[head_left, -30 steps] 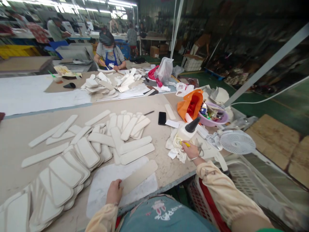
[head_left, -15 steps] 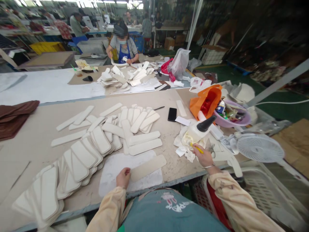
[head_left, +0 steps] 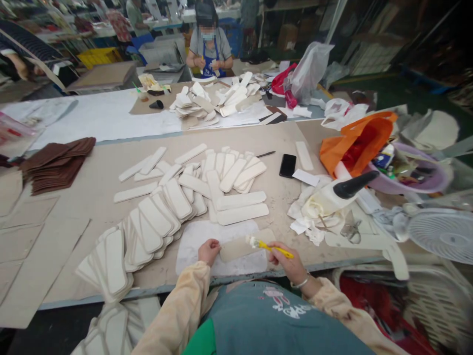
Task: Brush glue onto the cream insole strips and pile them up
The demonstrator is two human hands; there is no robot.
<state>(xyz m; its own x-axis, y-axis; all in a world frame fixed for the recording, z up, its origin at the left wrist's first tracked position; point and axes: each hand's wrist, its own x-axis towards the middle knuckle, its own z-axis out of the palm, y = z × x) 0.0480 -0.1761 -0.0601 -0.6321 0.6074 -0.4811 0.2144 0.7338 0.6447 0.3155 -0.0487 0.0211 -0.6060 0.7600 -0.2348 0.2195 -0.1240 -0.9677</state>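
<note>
A beige rounded strip (head_left: 236, 249) lies on a white sheet (head_left: 190, 246) at the table's near edge. My left hand (head_left: 209, 252) is closed at the strip's left end, its fingertips pinching the edge. In my right hand (head_left: 290, 264) is a yellow-handled brush (head_left: 276, 248), whose bristles, loaded with something whitish, are over the strip's right part. Whether they touch it I cannot tell. To the right, a white bottle (head_left: 321, 201) with a black nozzle lies tilted on crumpled paper, with pale yellowish matter at its near end.
Many pale strips (head_left: 148, 224) lie fanned out and piled left of the sheet. Brown folded pieces (head_left: 59, 160) are stacked at the far left. A phone (head_left: 287, 165), an orange bag (head_left: 358, 140) and a fan (head_left: 441, 234) stand rightward. Across the table sits a co-worker (head_left: 210, 49).
My right hand has brought the brush left, from the bottle's end to over the strip. My left hand stays at the strip's left end. The head view has shifted.
</note>
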